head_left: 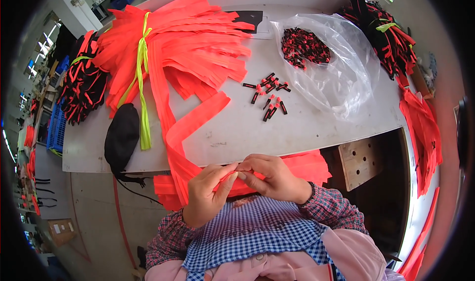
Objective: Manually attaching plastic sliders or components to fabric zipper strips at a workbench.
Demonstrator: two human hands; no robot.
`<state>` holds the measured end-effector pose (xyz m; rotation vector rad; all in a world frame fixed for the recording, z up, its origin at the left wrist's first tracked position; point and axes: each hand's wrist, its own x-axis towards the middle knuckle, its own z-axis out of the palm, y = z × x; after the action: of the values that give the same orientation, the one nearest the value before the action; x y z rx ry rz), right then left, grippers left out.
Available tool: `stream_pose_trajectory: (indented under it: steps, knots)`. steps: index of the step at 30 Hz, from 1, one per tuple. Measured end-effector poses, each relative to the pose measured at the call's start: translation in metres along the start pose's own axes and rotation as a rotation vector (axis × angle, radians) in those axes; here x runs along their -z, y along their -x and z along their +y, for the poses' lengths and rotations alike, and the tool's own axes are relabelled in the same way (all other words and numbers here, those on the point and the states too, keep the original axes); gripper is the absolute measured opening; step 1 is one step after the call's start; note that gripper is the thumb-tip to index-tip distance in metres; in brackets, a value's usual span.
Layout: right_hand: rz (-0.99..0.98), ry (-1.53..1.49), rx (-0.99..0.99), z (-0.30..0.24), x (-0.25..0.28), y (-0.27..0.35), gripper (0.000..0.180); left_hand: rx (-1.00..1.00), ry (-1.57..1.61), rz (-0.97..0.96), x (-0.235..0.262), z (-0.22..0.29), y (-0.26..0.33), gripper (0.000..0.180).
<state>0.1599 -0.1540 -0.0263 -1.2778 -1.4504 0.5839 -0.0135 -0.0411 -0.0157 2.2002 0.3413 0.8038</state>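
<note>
My left hand (205,194) and my right hand (269,177) meet just below the table's front edge, both pinching the end of an orange fabric strip (190,127). The strip runs up over the edge onto the grey table (297,127) toward a big tied bundle of orange strips (188,48). Several small black-and-red zipper pulls (269,95) lie loose on the table beyond my hands. Whether a pull sits between my fingers is hidden.
A clear plastic bag (341,73) with many more black-and-red pulls lies at the right. Black-and-orange bundles sit at the far left (81,90) and far right (391,38). A black pouch (122,137) hangs over the left front edge. More orange strips (423,132) drape the right side.
</note>
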Motion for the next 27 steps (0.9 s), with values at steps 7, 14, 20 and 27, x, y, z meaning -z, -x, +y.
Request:
stream_pose_trajectory:
  steps: [7,14,20,27]
  knots:
    - [0.12,-0.241,-0.263,0.011,-0.027,0.013,0.015,-0.233,-0.279,0.108,-0.014,-0.016,0.003,0.025]
    - [0.249,-0.725,-0.521,0.032,-0.041,0.014,0.02,-0.078,-0.121,0.078,-0.027,-0.018,0.005,0.02]
    - [0.079,-0.46,-0.478,0.084,-0.001,0.006,0.026,0.201,0.174,0.032,-0.026,-0.025,0.0,0.014]
    - [0.432,0.675,-0.42,0.188,0.079,-0.026,0.021,0.307,0.206,0.023,-0.023,-0.021,0.001,0.015]
